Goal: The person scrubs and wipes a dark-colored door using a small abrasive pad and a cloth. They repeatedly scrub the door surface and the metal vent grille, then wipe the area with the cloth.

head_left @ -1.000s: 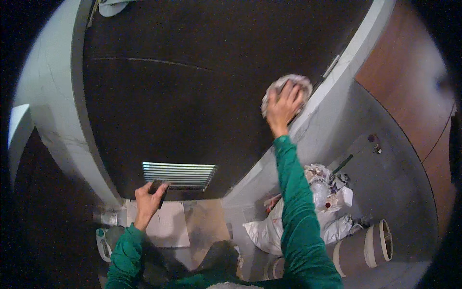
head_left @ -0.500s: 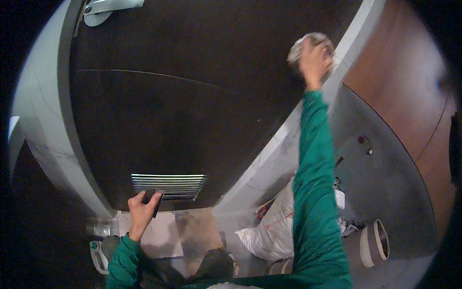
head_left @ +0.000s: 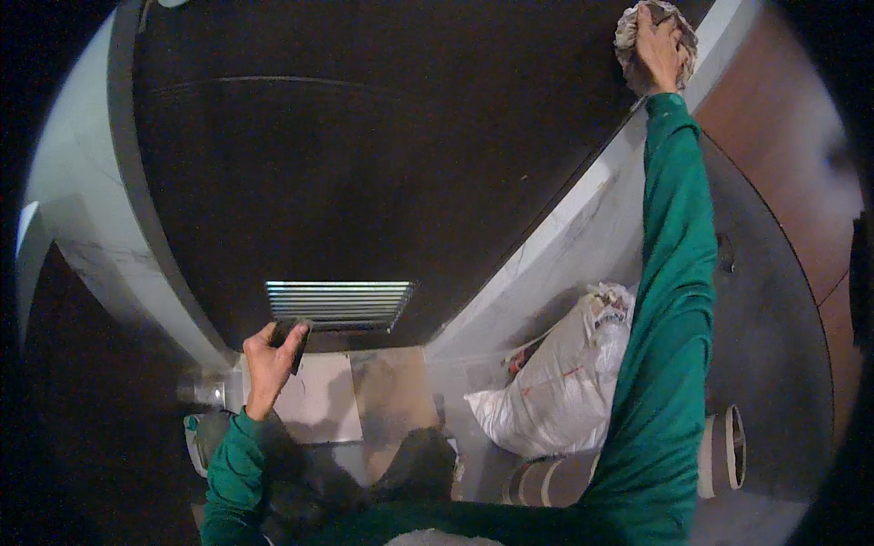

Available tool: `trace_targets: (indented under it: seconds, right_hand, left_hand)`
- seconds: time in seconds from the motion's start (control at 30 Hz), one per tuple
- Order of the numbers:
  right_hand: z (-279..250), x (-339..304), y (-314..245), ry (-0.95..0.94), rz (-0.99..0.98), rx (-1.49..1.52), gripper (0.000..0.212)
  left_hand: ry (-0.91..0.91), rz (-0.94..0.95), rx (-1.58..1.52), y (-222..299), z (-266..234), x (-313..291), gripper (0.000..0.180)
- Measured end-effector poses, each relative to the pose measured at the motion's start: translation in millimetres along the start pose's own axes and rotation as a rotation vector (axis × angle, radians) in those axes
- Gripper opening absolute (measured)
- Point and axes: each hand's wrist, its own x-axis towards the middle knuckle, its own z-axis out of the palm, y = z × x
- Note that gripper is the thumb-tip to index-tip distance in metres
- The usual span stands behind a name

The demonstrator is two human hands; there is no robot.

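Note:
With fingers spread, my right hand (head_left: 659,50) presses a crumpled whitish cloth (head_left: 628,44) against the dark door (head_left: 382,182), up by its right edge and the pale marble frame (head_left: 564,205). Parts of the cloth bulge out around the fingers. Lower down on the left, my left hand (head_left: 269,364) is closed around a small dark block (head_left: 293,335), whose exact kind I cannot make out. The block is held just in front of the lower left corner of a slatted metal vent (head_left: 341,302) set into the door.
A stuffed white sack (head_left: 555,391) leans by the frame at lower right. Beyond my right sleeve stands a pale-banded bucket (head_left: 724,450). Light and brown boards (head_left: 314,400) lie on the floor at the door's foot. A marble frame post (head_left: 137,209) borders the left side.
My right hand has moved the cloth up and to the right along the door's edge. My left hand keeps its hold on the dark block. The view has shifted somewhat.

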Motion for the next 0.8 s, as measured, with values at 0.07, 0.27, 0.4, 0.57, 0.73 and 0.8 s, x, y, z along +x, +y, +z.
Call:
trace_targets:
  seconds: [0.07,0.27,0.4,0.57,0.73,0.8]
  right_hand:
    - [-2,-47,-39,0.046,0.101,0.054,0.04]
    - [-42,-327,-223,-0.178,0.578,0.474,0.07]
    - [-86,-396,-290,-0.476,0.727,0.555,0.078]
    - [-112,-368,-300,-0.718,0.733,0.573,0.075]
    - [-86,-328,-257,-0.44,0.651,0.544,0.075]
    - [-90,-336,-259,-0.352,0.622,0.536,0.075]
  left_hand:
    - [0.031,0.131,-0.079,2,3,-1,0.026]
    - [-0.031,0.122,-0.123,5,5,0,0.022]
    - [-0.006,0.115,0.072,0,2,4,0.028]
    - [-0.03,0.063,0.022,-7,3,5,0.024]
    - [-0.052,0.067,0.023,-9,1,6,0.024]
    - [-0.043,0.087,-0.024,-8,2,6,0.024]
